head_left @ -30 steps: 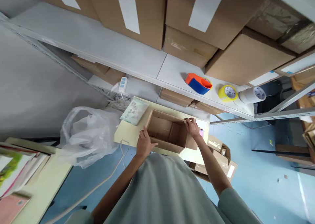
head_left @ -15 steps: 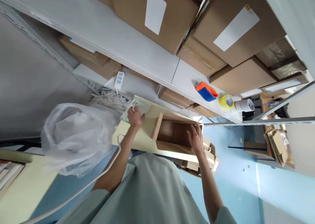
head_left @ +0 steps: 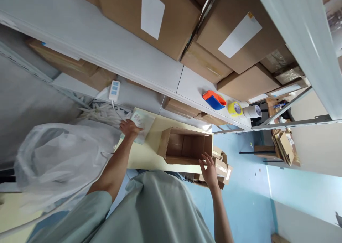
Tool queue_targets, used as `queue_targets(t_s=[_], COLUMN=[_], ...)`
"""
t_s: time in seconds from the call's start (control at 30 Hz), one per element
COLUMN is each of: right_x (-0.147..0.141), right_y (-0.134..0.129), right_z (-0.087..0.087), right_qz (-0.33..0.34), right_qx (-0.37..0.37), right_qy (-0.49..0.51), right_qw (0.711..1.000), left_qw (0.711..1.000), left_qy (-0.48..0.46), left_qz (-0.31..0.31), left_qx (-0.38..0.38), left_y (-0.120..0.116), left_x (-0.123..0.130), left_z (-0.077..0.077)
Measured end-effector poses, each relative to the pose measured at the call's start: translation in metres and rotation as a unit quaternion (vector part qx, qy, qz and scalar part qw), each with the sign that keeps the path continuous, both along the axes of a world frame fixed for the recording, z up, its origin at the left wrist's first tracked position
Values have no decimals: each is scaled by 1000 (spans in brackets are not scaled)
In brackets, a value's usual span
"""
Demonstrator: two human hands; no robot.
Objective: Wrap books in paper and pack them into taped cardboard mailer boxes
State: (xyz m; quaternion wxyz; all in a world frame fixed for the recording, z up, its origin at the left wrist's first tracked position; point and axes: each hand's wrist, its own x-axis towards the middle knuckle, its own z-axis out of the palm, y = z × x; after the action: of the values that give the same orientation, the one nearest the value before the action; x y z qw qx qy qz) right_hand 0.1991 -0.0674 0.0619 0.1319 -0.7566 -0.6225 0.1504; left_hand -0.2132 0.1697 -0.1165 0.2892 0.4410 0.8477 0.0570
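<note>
My left hand (head_left: 130, 128) is at the left edge of a flat, pale green and clear packet (head_left: 145, 123) on the cream table (head_left: 143, 157). Its fingers are spread, with the thumb reaching over the packet. To the right stands an open-topped cardboard box (head_left: 184, 161) with bare brown inner walls. My right hand (head_left: 208, 170) rests at the box's near right corner, fingers apart and touching the rim; some fingertips are hard to make out.
A translucent plastic bag (head_left: 66, 157) bulges at left, crossed by a white cable. A white power strip (head_left: 114, 90) hangs by the shelf. Tape rolls (head_left: 235, 108) and an orange-blue item (head_left: 214, 99) lie on the shelf (head_left: 149, 68) among cartons. Cardboard scraps (head_left: 221, 166) are piled beyond the table.
My left hand has slid leftward from the packet's middle to its edge. The right hand has come nearer, from the box's right side to its near corner. The box's left flap now leans outward.
</note>
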Motion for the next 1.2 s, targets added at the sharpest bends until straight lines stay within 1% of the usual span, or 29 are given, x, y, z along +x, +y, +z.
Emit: queue_targets(t_s=[0.07, 0.17, 0.23, 0.3, 0.37, 0.43, 0.5, 0.53, 0.6, 0.63, 0.7, 0.73, 0.8, 0.9, 0.97, 1.03, 1.07, 1.13, 1.2], right_x=[1, 1, 0, -2, -5, -10, -15, -17, -23, -26, -33, -37, -45, -53, -52, -45, -39, -25, -8], right_y=[3, 15, 27, 40, 54, 67, 79, 86, 98, 104, 115, 120, 129, 136, 135, 131, 127, 120, 112], right_z=[-2, 0, 3, 6, 9, 13, 18, 20, 26, 30, 40, 46, 61, 84, 96, 100, 99, 91, 80], right_qz=[5, 25, 38, 52, 69, 92, 115, 123, 125, 126, 139, 152, 173, 192, 209, 206, 189, 142, 113], right_qx=[6, 15, 19, 23, 29, 36, 39, 39, 36, 36, 39, 41, 40, 33, 29, 24, 22, 22, 24], right_qy=[27, 61, 80, 98, 124, 158, 197, 218, 260, 282, 327, 349, 388, 432, 451, 465, 473, 494, 525], right_qw=[1000, 998, 996, 994, 989, 982, 973, 968, 957, 950, 934, 924, 905, 880, 867, 861, 860, 857, 843], left_qw=[1000, 998, 997, 994, 991, 992, 992, 989, 972, 959, 924, 907, 880, 852, 837, 827, 823, 818, 820], left_qy=[-15, -32, -30, -28, -24, -8, 2, 1, -25, -52, -127, -164, -226, -309, -367, -420, -444, -481, -493], left_qz=[-17, -57, -75, -81, -70, -37, 8, 29, 69, 83, 101, 105, 106, 95, 86, 72, 65, 55, 52], left_qx=[-11, -6, 13, 61, 115, 122, 128, 148, 221, 265, 345, 373, 405, 412, 397, 367, 348, 311, 286], left_y=[-1, -11, -22, -36, -49, -60, -69, -73, -77, -79, -83, -86, -92, -103, -109, -115, -118, -125, -132], left_x=[-8, -12, -9, -2, 5, 10, 12, 11, 10, 10, 14, 19, 33, 68, 96, 123, 137, 160, 179], left_z=[5, 16, 27, 42, 60, 80, 102, 113, 136, 148, 172, 184, 208, 237, 247, 248, 247, 241, 236])
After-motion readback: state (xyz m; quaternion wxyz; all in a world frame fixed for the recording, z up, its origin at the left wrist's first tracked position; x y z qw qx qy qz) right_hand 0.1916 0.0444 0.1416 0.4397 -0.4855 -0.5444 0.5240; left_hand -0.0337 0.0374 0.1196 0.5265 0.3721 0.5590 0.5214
